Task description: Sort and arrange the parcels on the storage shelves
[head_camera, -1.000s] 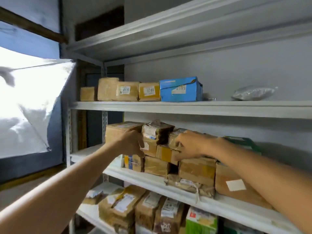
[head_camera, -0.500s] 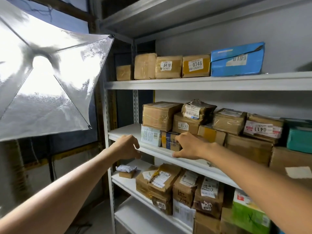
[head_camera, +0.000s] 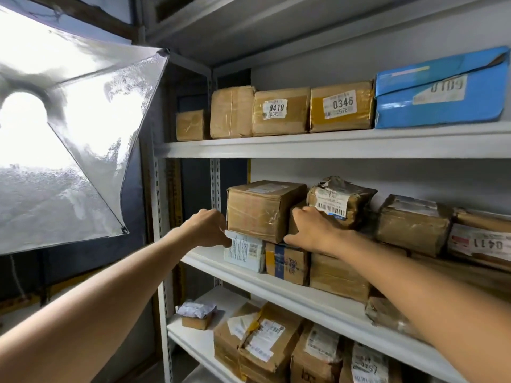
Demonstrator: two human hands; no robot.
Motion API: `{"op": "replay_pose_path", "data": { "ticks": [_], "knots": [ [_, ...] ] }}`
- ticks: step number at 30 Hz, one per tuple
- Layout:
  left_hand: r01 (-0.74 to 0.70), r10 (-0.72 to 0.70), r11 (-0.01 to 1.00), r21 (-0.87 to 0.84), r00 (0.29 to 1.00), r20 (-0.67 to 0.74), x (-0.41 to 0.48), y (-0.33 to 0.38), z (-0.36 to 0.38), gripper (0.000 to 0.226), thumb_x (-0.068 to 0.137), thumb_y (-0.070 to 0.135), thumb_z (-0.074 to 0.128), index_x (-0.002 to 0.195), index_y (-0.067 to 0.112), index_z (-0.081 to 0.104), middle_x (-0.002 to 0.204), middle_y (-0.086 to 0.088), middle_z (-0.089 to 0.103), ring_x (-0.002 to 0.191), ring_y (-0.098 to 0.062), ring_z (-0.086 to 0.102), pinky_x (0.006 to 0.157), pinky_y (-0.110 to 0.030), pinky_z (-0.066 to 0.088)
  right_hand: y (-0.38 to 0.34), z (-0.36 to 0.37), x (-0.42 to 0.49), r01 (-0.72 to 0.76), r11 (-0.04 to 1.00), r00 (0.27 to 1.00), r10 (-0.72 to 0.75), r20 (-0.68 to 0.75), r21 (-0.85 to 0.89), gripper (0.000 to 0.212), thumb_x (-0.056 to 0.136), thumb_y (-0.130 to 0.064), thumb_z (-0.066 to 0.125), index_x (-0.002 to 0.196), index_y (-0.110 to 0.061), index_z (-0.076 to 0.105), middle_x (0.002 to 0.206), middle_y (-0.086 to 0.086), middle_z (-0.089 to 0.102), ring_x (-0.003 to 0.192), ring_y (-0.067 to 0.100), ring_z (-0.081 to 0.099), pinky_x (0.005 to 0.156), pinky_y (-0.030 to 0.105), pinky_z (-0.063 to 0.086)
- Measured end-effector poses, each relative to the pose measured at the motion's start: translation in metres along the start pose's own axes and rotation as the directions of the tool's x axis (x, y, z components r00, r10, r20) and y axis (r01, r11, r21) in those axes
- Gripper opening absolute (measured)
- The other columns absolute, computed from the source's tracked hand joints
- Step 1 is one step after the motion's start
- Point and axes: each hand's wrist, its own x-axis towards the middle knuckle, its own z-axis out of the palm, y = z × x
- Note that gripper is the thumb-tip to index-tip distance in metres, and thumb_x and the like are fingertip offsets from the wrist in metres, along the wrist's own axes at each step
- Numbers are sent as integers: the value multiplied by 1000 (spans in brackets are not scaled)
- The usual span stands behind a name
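Brown taped parcels are stacked on the middle shelf (head_camera: 276, 283) of a white metal rack. My left hand (head_camera: 207, 228) is at the left side of a large brown box (head_camera: 260, 211), its fingers curled and touching the white-labelled parcel (head_camera: 243, 251) beneath that box. My right hand (head_camera: 312, 228) lies over a smaller brown box just right of the large one, fingers spread on its front. A crumpled parcel with a barcode label (head_camera: 337, 200) sits on top, right above that hand.
The upper shelf (head_camera: 331, 143) carries brown boxes marked 0410 (head_camera: 279, 110) and 0346 (head_camera: 341, 106) and a blue box (head_camera: 442, 92). The lower shelf (head_camera: 199, 338) holds several labelled parcels. A bright silver softbox (head_camera: 69, 128) stands left of the rack.
Both hands have risen from the shelf's front edge to the stacked boxes. The view has moved closer to the shelf.
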Motion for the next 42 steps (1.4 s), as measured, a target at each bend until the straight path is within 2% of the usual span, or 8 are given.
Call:
{"op": "replay_pose_path", "data": {
  "ticks": [5,12,19,21,25,28,35,42],
  "knots": [
    [-22,22,1000,-5,999,-27,50,-13,-7,40,77,35,78,109,13,69,106,-3,69,80,-15,61,60,-20,44,-5,5,37,-82,988,994,90,-57,128,54,88,-32,67,127,-3,46,125,14,51,112,28,53,90,35,47],
    [-128,124,990,-50,989,-84,123,-30,-6,44,75,41,79,100,9,62,87,-5,64,69,-17,56,55,-23,41,-24,13,82,-210,958,953,245,-178,197,33,90,-35,65,79,-14,41,78,-3,45,69,12,44,51,22,27],
    [-251,257,832,-495,965,-58,171,-57,-4,48,74,36,81,99,14,46,84,5,56,78,-14,58,64,-21,52,-44,27,124,-403,821,822,519,-235,405,44,96,-42,53,64,-13,42,61,-1,48,55,12,48,50,26,37],
    [-173,310,689,-704,948,69,179,-62,-1,47,78,44,73,102,5,60,95,-11,69,91,-30,67,82,-42,58,-48,28,129,-438,771,790,576,-212,462,42,98,-41,49,69,-12,41,63,-1,45,55,9,44,47,23,31],
    [38,276,575,-817,931,238,190,-58,14,59,83,64,55,106,11,65,101,-15,70,96,-33,68,91,-49,54,-56,26,133,-444,702,773,615,-158,557,30,99,-35,51,100,-5,48,88,2,55,76,13,54,57,24,34],
    [66,240,521,-851,945,220,189,-55,25,50,87,56,57,108,11,64,100,-14,70,94,-32,67,92,-49,53,-55,27,132,-416,569,737,668,-102,710,45,95,-24,61,129,-3,42,123,10,53,106,22,52,76,26,35],
    [100,316,293,-951,929,195,155,-73,35,77,64,45,74,131,16,49,115,-12,62,104,-31,62,91,-53,51,-58,44,113,-378,413,700,713,-36,828,59,81,-8,75,129,-3,42,121,6,51,105,18,47,83,28,36],
    [33,383,139,-990,920,84,125,-89,52,69,75,29,69,137,15,44,121,-10,59,106,-25,61,79,-34,55,-65,55,90,-369,499,756,652,-59,784,89,76,-6,79,147,-12,25,143,7,44,127,22,42,100,33,36]
  ]
}}
